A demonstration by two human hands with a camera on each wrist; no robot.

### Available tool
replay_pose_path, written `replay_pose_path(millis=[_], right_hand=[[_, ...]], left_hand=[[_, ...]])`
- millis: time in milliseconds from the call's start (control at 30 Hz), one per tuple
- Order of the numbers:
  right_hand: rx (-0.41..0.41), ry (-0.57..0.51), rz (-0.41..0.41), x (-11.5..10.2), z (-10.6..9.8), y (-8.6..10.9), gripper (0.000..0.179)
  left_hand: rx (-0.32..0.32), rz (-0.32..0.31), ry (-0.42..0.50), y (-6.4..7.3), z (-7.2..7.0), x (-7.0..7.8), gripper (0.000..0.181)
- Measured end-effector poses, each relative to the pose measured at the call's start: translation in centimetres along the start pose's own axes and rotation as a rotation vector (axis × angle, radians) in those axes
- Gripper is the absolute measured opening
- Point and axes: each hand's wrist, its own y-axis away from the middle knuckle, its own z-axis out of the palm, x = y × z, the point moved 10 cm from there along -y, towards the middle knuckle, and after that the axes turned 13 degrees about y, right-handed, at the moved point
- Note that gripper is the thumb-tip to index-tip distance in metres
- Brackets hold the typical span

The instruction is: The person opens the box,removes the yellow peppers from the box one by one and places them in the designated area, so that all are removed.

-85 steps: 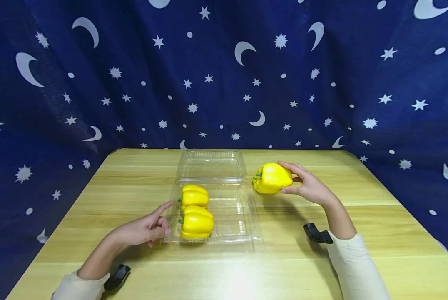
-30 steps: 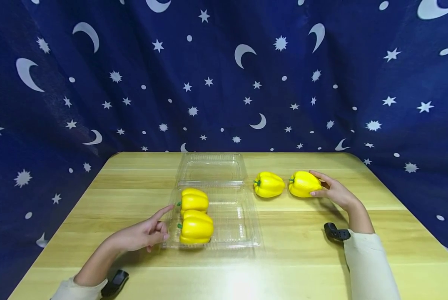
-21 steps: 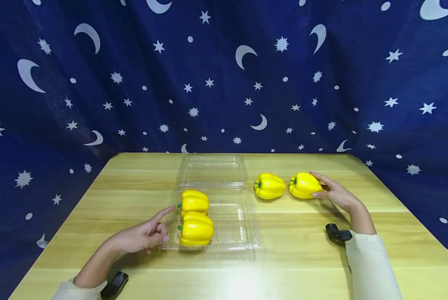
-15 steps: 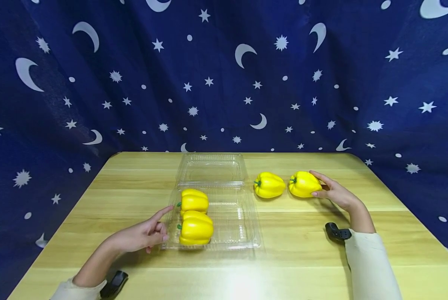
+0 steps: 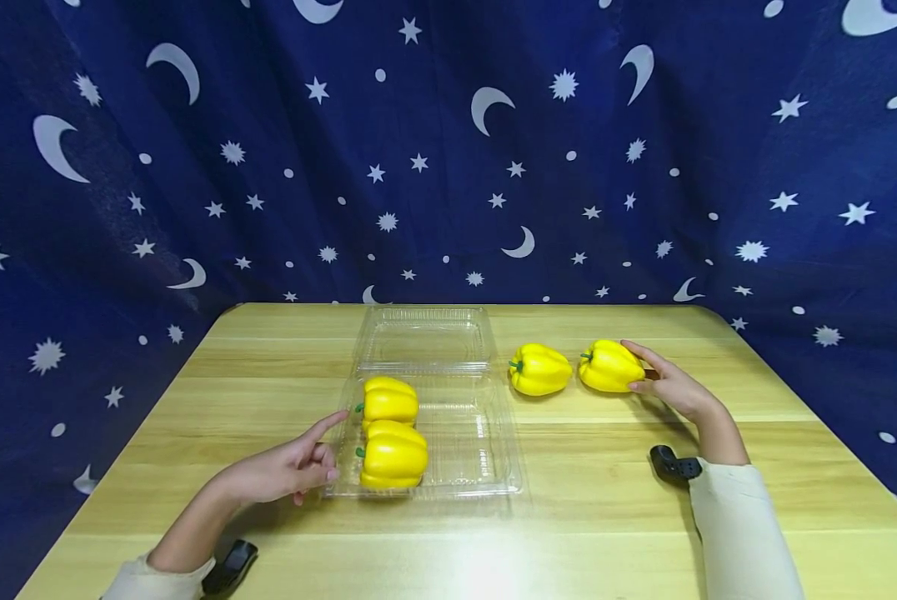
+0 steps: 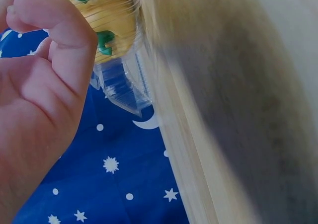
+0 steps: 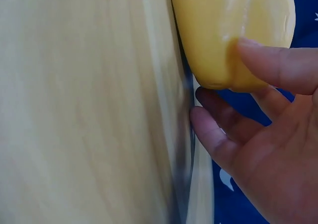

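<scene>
In the head view my right hand [image 5: 674,385] holds a yellow bell pepper [image 5: 611,366] by its blunt right end, thumb in front and a finger over the top. The right wrist view shows the thumb [image 7: 278,67] against this yellow bell pepper [image 7: 233,35]. Just left of it lies another yellow bell pepper [image 5: 540,370]. Two more, a rear pepper [image 5: 390,400] and a front pepper [image 5: 393,455], lie in the left half of a clear plastic clamshell box [image 5: 463,483]. My left hand [image 5: 279,471] is at the box's left edge, index finger straight, other fingers bent.
The box's lid [image 5: 426,337] lies folded back flat behind its base. All this stands on a light wooden table [image 5: 583,517]. A dark blue cloth [image 5: 448,150] with moons and stars hangs behind it. Each wrist bears a black camera strap.
Since the oldest frame my right hand has moved the held pepper rightward, from over the other loose pepper to beside it. During the last second both hands have stayed nearly still.
</scene>
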Motion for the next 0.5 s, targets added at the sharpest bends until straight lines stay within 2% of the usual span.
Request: replay_pose_path(millis=[167,500], right_hand=[[-0.005,0.001,0.000,0.21,-0.05,0.04,0.072],[-0.020,-0.064,0.002,0.52,0.22,-0.07,0.077]], left_hand=[[0.009,-0.017,0.003,0.05,-0.04,-0.05,0.075],[-0.003,-0.003,0.003,0.09,0.07,0.06,0.073]])
